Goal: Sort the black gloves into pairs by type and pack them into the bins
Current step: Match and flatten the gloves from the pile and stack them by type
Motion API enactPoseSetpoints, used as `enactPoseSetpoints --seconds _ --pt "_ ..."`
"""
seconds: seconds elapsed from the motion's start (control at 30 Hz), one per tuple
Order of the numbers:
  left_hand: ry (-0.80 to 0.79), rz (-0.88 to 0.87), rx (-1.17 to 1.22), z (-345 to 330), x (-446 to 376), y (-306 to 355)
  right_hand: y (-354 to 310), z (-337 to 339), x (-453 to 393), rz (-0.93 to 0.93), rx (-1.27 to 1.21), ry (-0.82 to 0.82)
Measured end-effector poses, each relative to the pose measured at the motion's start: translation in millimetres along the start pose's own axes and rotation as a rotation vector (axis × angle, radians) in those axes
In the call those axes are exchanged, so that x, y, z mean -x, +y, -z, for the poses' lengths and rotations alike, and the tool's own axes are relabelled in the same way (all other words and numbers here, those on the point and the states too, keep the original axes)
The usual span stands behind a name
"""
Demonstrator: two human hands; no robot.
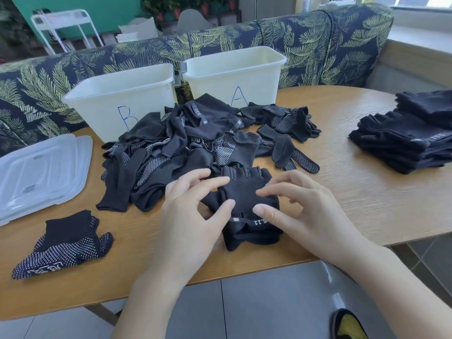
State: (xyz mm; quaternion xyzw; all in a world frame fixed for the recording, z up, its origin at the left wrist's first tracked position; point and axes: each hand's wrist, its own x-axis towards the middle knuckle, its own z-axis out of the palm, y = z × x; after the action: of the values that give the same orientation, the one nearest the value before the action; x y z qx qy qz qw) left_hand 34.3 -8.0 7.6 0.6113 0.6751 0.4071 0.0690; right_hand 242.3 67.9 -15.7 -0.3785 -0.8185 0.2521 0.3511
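A light wood-grain counter (pixel 354 192) stands before a palm-leaf patterned sofa (pixel 318 40). Two cream plastic bins, handwritten "B" (pixel 117 94) and "A" (pixel 234 72), sit behind a heap of black gloves (pixel 186 143), some white-dotted. Left hand (pixel 186 216) and right hand (pixel 305 211), fingers relaxed, rest on a fingerless glove (pixel 244 192) marked "5.11". A folded stack (pixel 403 138) lies right.

There is just one camera, worn on the person's head. It looks forward and down, very close to the near edge of the counter (pixel 342 192). The sofa (pixel 305 45) sits far behind, and floor shows below.
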Motion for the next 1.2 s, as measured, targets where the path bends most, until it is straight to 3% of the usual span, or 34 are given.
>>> enactPoseSetpoints --seconds 0.23,0.4,0.63,0.87,1.03,1.2 --pt "-0.054 -0.283 0.029 -5 21 -17 10 1 22 0.119 0.053 -0.236" --pt "-0.21 -0.237 0.082 -2 36 -31 13 -1 31 0.203 0.101 -0.24" --pt "-0.309 -0.236 0.114 4 45 -30 17 -6 44 0.308 0.166 -0.17" --pt "-0.224 -0.204 0.131 6 55 -20 12 -1 47 0.298 0.022 -0.05" --pt "-0.225 -0.036 0.073 7 61 -8 13 0 43 0.212 -0.043 -0.038" --pt "-0.24 0.105 0.141 7 54 9 10 -3 40 0.249 -0.051 -0.045"
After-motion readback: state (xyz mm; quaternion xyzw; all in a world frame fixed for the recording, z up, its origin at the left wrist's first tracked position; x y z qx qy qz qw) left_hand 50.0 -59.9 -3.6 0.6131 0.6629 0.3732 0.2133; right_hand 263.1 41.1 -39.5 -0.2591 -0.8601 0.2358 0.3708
